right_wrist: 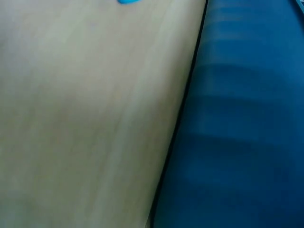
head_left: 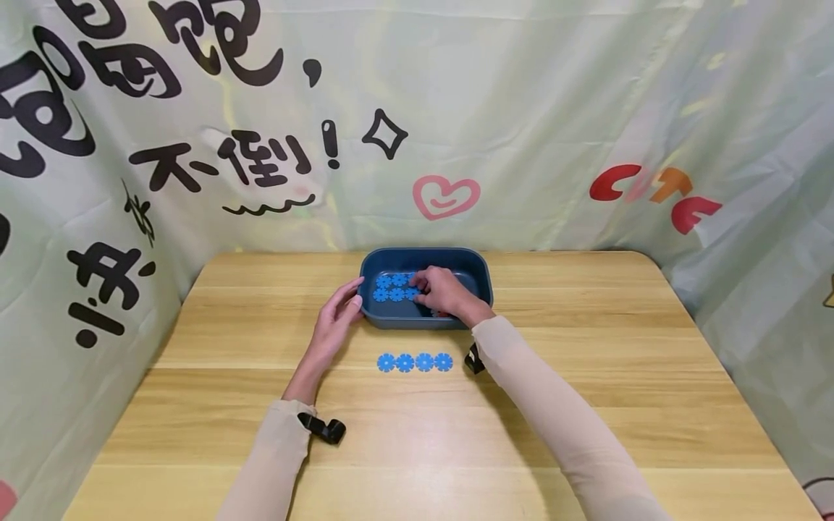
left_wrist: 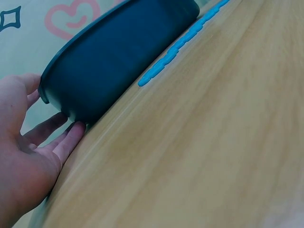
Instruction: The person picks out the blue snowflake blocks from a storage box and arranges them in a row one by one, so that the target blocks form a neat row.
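A dark blue rectangular bin (head_left: 384, 323) sits near the back edge of the table. My left hand (head_left: 334, 325) is at its left end, fingertips and thumb touching the rim and wall; in the left wrist view its fingers (left_wrist: 71, 137) spread against the bin's end. My right hand (head_left: 444, 291) reaches inside with bent fingers over blue notched plastic discs (head_left: 389, 288) lying in rows at the left. I cannot tell whether it pinches one. Something small and reddish (head_left: 441, 314) shows below that hand. In front of the bin lies a line of several blue discs (head_left: 415, 362).
The wooden table (head_left: 586, 391) reaches to a printed cloth backdrop (head_left: 534, 108) behind and at the sides. A black strap camera (head_left: 322, 428) is on the left wrist, another (head_left: 476, 359) on the right. The right wrist view shows mostly tabletop and the bin's outer wall (right_wrist: 237, 142).
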`<state>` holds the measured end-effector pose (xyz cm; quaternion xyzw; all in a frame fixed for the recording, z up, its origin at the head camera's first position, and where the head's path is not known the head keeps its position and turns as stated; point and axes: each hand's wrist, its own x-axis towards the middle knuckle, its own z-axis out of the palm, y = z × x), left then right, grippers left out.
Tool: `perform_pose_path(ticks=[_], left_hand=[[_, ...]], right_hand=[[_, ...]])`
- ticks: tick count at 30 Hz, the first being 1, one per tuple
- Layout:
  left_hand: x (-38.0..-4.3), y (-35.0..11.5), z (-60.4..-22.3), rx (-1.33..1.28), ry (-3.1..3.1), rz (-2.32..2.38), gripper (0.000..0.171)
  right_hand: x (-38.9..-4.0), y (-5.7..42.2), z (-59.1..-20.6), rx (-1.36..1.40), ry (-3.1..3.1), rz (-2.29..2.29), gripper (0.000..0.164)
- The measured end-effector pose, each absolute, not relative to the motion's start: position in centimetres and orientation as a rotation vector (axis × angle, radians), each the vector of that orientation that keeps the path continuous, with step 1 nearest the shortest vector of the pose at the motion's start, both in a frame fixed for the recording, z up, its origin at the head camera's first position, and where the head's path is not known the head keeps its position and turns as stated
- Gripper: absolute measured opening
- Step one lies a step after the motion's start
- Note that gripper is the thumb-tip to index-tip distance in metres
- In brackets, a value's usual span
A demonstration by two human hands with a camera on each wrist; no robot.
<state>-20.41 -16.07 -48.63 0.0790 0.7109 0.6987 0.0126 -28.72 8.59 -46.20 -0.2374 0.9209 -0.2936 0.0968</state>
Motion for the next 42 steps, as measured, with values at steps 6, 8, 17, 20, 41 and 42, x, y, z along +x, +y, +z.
perform_pose_path(ticks=[6, 8, 17, 20, 41, 42], left_hand=[[-20.3, -16.1, -48.7, 0.229, 2.208, 2.176, 0.046], [-20.3, -16.1, -48.7, 0.226, 2.213, 2.172, 0.046], [-20.4, -16.1, -48.6, 0.246, 2.2, 2.185, 0.046], [-20.4, -16.2, -48.6, 0.242, 2.198, 2.19, 0.046], [-21.9, -16.5, -51.6, 0.275, 2.23, 2.214, 0.046], [-21.8, -16.5, -51.6, 0.278, 2.228, 2.219, 0.046]], right_hand=[[-28.8, 8.6, -46.1, -0.694, 2.675, -0.857, 0.03], [-28.8, 8.7, -46.0, -0.686, 2.668, -0.86, 0.031], [-28.8, 8.8, -46.0, -0.645, 2.671, -0.9, 0.028], [-28.7, 8.8, -46.1, -0.656, 2.668, -0.919, 0.028], [-28.1, 10.1, -45.3, -0.472, 2.572, -1.26, 0.016], [-28.0, 10.1, -45.2, -0.469, 2.572, -1.269, 0.016]])
